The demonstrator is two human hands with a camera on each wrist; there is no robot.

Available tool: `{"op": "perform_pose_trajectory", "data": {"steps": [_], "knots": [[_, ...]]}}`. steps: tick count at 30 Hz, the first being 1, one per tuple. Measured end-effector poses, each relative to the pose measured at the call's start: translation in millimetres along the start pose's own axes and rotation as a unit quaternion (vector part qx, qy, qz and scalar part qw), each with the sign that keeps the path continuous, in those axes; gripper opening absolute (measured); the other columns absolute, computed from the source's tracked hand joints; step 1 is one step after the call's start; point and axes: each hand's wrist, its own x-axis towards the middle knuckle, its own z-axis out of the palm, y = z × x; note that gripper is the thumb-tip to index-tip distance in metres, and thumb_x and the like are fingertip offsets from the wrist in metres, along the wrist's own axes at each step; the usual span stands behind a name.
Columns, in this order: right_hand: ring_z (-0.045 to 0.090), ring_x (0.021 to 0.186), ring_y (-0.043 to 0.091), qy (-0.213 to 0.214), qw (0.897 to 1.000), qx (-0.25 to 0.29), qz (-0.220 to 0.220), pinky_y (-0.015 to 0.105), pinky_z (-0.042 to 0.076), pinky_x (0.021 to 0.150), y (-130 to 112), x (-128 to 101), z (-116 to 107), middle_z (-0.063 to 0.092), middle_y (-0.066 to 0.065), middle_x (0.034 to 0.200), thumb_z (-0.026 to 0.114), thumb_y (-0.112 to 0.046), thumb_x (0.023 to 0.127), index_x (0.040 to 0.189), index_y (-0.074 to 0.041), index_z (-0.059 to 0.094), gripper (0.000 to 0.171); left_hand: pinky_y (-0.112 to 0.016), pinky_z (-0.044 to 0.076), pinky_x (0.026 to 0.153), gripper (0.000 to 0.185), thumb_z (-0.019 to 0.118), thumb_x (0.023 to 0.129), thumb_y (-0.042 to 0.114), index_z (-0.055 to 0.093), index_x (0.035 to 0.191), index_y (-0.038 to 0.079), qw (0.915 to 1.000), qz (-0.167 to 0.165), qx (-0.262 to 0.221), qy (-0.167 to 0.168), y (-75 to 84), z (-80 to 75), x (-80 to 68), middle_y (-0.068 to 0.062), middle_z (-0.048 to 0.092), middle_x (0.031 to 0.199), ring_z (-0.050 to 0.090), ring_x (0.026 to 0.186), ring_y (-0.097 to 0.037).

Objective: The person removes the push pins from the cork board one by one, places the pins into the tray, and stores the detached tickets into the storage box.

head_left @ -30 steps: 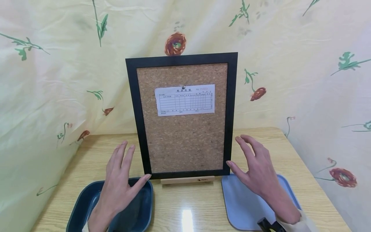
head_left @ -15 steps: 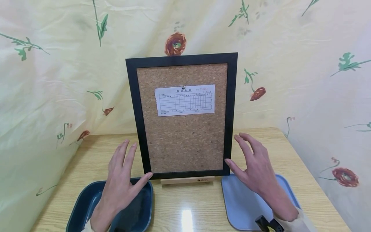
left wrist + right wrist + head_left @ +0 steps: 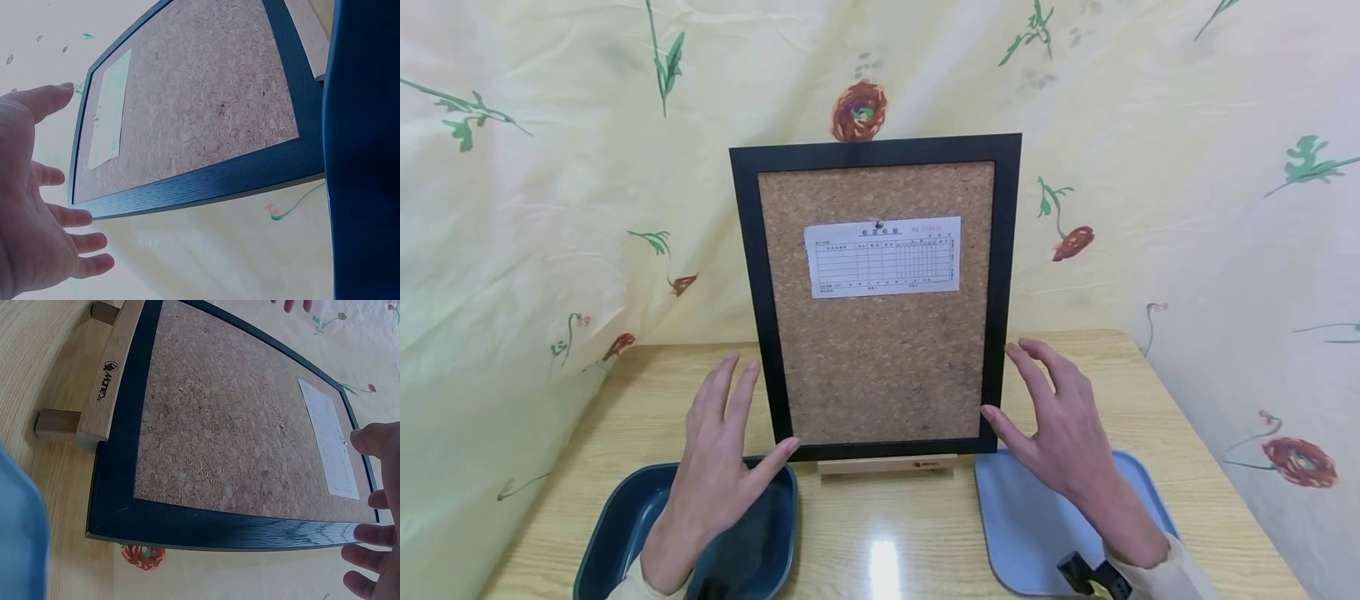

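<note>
A black-framed cork board (image 3: 887, 367) stands upright on a small wooden stand (image 3: 887, 465). Pinned to its upper part by one pushpin (image 3: 879, 224) is a white printed receipt slip (image 3: 883, 258). My left hand (image 3: 718, 475) is held with fingers spread at the board's lower left, over a dark blue tray (image 3: 795, 517). On the other side my right hand (image 3: 1060, 425) has its fingers apart beside the lower right of the frame, thumb tip overlapping the frame edge in the head view. Both wrist views show the palms facing the board, with nothing held.
A light blue tray (image 3: 1037, 533) lies on the wooden table (image 3: 850, 533) at the right, partly under the right forearm. Behind the table hangs a floral cloth (image 3: 1120, 117), which also runs along both sides.
Both hands have drifted slightly inward, toward the board's sides. The head view has shifted a little. Board and slip are otherwise the same.
</note>
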Motion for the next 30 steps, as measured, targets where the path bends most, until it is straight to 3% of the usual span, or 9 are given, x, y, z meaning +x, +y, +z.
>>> {"op": "perform_pose_trajectory", "data": {"steps": [19,30], "knots": [[0.053,0.116,0.043,0.001,1.0,0.002,-0.01,0.063,0.04,0.089,-4,8,4,0.055,0.025,0.134,0.04,-0.063,0.099,0.137,0.0,0.054,0.075,-0.073,0.026,0.109,0.096,0.032,0.092,0.077,0.038,0.151,0.002,0.9999,0.009,-0.009,-0.003,4.0,4.5,10.2,-0.024,0.029,0.161,0.03,0.143,-0.047],[0.053,0.117,0.043,0.001,1.0,0.002,-0.014,0.062,0.04,0.089,-6,10,6,0.055,0.025,0.134,0.039,-0.062,0.099,0.137,0.0,0.054,0.074,-0.073,0.027,0.107,0.09,0.036,0.095,0.071,0.038,0.151,0.0,0.9994,0.031,-0.012,0.014,5.6,7.7,14.3,-0.025,0.03,0.16,0.032,0.141,-0.049]]}}
